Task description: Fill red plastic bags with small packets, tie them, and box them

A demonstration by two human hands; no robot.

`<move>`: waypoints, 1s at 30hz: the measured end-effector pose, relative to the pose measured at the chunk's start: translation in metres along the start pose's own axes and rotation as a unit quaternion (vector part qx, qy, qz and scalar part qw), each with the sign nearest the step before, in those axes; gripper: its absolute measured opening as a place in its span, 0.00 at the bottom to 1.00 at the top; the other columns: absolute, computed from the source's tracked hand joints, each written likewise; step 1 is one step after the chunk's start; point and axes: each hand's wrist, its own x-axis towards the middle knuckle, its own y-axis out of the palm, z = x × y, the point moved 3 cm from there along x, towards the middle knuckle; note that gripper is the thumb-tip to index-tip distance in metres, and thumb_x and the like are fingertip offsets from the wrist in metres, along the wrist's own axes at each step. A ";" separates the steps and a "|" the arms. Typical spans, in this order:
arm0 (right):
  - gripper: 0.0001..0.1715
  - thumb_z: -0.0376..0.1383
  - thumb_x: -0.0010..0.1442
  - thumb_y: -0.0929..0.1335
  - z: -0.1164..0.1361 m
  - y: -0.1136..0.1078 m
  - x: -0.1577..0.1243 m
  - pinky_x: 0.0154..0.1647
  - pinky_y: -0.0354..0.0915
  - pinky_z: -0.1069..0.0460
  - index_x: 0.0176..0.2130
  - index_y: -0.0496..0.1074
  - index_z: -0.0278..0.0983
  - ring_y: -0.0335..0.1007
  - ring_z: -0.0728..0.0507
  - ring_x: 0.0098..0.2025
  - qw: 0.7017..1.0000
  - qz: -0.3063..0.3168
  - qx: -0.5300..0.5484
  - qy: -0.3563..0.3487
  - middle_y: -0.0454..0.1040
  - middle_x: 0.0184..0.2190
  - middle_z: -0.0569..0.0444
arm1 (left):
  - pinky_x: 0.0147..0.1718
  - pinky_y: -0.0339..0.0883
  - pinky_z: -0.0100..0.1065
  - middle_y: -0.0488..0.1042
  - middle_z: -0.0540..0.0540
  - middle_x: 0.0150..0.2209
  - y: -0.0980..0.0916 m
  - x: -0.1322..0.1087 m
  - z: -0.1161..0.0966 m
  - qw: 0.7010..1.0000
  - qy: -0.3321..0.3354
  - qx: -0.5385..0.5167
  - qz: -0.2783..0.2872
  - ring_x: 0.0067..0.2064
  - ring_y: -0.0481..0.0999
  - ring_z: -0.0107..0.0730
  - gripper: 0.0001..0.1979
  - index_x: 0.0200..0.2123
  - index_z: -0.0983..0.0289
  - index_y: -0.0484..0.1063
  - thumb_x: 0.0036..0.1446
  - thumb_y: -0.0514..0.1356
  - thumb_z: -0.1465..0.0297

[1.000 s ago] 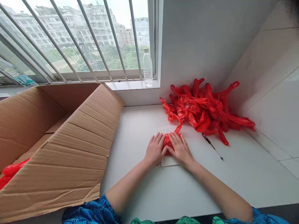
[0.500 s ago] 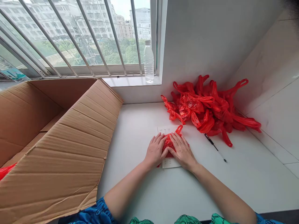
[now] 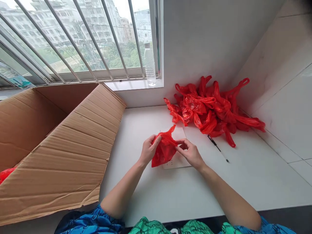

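A red plastic bag [image 3: 164, 152] is held up between my two hands over a sheet of white paper with writing [image 3: 180, 161]. On its left edge, my left hand [image 3: 149, 149] grips the bag with the thumb on top. My right hand [image 3: 189, 151] pinches the opposite edge between thumb and fingers. One handle loop of the bag points upward, away from me. The bag covers part of the paper, which lies on the white table [image 3: 156, 198].
A heap of crumpled red plastic bags [image 3: 212, 109] lies against the wall. In front of it is a black pen [image 3: 218, 148]. An open cardboard box [image 3: 73, 156] stands at left, with red plastic [image 3: 6, 175] inside. A clear bottle [image 3: 149, 66] stands on the windowsill.
Both hands were lying flat, pressing the red bag onto the paper. Now they hold the bag by its edges, lifted and spread wider. The view has shifted slightly.
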 end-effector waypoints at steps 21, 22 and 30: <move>0.43 0.49 0.70 0.59 -0.009 0.052 -0.020 0.70 0.41 0.31 0.72 0.37 0.37 0.44 0.36 0.72 0.858 0.073 -0.447 -0.242 0.47 0.71 0.45 | 0.64 0.51 0.57 0.62 0.63 0.66 0.009 -0.020 0.041 0.871 0.095 0.473 0.093 0.68 0.59 0.51 0.28 0.67 0.64 0.54 0.68 0.51 0.61; 0.43 0.50 0.70 0.59 -0.010 0.052 -0.020 0.70 0.40 0.30 0.72 0.37 0.37 0.45 0.36 0.72 0.859 0.072 -0.446 -0.241 0.47 0.71 0.45 | 0.64 0.51 0.57 0.62 0.63 0.66 0.009 -0.020 0.041 0.872 0.094 0.471 0.090 0.68 0.59 0.51 0.28 0.67 0.64 0.55 0.67 0.52 0.61; 0.21 0.43 0.70 0.61 0.006 0.022 -0.024 0.67 0.52 0.33 0.60 0.65 0.45 0.66 0.39 0.62 0.926 0.066 -0.282 -0.242 0.73 0.58 0.52 | 0.55 0.64 0.46 0.78 0.55 0.47 -0.007 -0.047 0.014 0.915 0.125 0.383 0.020 0.54 0.73 0.43 0.09 0.46 0.59 0.72 0.62 0.57 0.68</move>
